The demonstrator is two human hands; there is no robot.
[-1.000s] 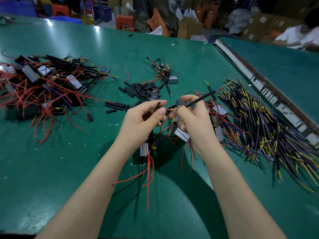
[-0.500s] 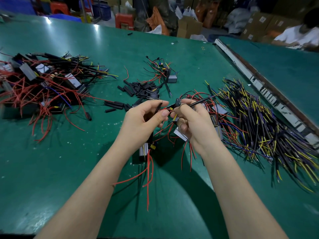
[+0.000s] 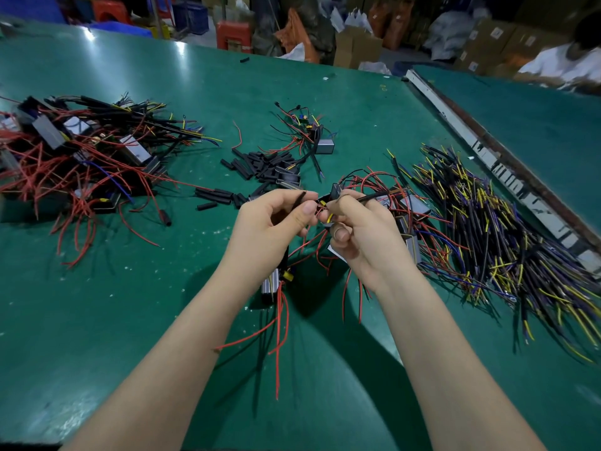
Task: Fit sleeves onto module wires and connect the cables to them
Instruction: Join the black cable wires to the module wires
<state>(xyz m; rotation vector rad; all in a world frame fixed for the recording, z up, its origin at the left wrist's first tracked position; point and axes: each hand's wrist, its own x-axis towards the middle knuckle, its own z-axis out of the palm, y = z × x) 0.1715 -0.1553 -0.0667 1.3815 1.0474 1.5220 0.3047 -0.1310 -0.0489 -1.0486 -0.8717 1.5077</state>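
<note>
head | green table (image 3: 97, 314), cartons and sacks behind at 12 | left hand (image 3: 273, 222) pinches red module wires (image 3: 313, 208), module (image 3: 271, 284) dangling below | right hand (image 3: 361, 229) grips black cable (image 3: 374, 197) | sleeves (image 3: 260, 167) at 11, cable heap (image 3: 507, 242) at 3 | since earlier: hands closer, cable drawn in

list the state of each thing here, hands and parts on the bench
left hand: grip pinched on a thin black wire
right hand: grip closed on a black cable, fingertips at the wire ends
module: hanging below the left hand, red wires trailing down
black sleeves: loose heap, lying flat
cable pile: loose, spread out at right
module pile: tangled heap at left
lone module: lying on the table
</note>
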